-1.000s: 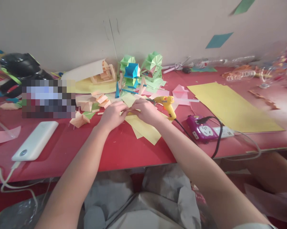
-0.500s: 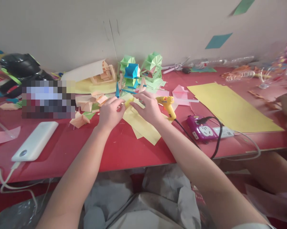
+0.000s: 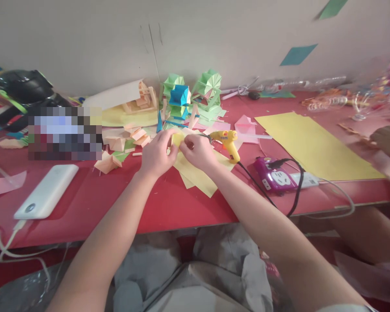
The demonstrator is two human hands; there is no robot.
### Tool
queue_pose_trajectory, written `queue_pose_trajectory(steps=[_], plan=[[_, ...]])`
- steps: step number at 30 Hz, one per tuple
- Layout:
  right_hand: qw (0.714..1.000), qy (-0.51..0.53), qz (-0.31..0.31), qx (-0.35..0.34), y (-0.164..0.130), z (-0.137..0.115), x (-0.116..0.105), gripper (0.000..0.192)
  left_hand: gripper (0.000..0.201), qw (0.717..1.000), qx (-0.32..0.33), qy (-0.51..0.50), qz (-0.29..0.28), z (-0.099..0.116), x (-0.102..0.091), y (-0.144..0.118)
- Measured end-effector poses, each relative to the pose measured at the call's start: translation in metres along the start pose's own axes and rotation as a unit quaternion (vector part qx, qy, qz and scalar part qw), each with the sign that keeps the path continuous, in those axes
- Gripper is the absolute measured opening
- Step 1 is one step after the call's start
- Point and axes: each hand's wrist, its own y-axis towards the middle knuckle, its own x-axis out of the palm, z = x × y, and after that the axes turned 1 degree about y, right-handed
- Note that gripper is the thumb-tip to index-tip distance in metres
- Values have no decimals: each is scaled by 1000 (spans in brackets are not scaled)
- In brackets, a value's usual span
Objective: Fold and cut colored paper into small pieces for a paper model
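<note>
Between my two hands is a small piece of yellow paper (image 3: 177, 139), partly hidden by the fingers. My left hand (image 3: 159, 152) grips its left side between thumb and fingers. On the other side, my right hand (image 3: 198, 149) has its fingers curled in and pinches the paper's right edge. Pale yellow paper strips (image 3: 199, 177) lie on the red table just below the hands. A yellow hot glue gun (image 3: 227, 142) lies beside my right hand, its black cord running to a purple power strip (image 3: 274, 175).
Folded paper models in green (image 3: 208, 84) and blue (image 3: 179, 96) stand behind my hands. Peach paper pieces (image 3: 115, 142) lie to the left, near a white power bank (image 3: 47, 190). Yellow sheets (image 3: 311, 145) lie to the right. Another person's hand (image 3: 389, 141) is at the far right.
My left hand has moved slightly right and closer to my right hand. The right fingers have curled in more, and the yellow paper is turned to show a broader face.
</note>
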Motion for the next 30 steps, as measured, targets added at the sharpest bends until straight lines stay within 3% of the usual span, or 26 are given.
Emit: queue_pose_trajectory(steps=[3,6,10,12,15,18,24,30], plan=[[999,17,23,-37,2,6,1,20,24,998,-32,-54,-17,1,0,-1],[995,40,8,-95,3,11,0,14,8,994,-19,-106,-13,0,-3,1],[985,46,-34,-161,5,15,-5,17,22,989,-4,-147,23,-5,-13,6],[982,54,-60,-173,5,15,-8,18,24,980,-36,-197,-14,-9,-17,9],[979,82,-100,-155,6,14,-11,20,24,943,-113,-295,-106,-15,-22,12],[977,121,-138,-108,6,12,-15,23,27,908,-162,-361,-135,-20,-26,12],[962,205,-172,-46,5,6,-22,29,34,863,-189,-420,-206,-29,-31,11],[956,239,-168,-21,5,4,-21,30,34,843,-175,-424,-281,-26,-34,12]])
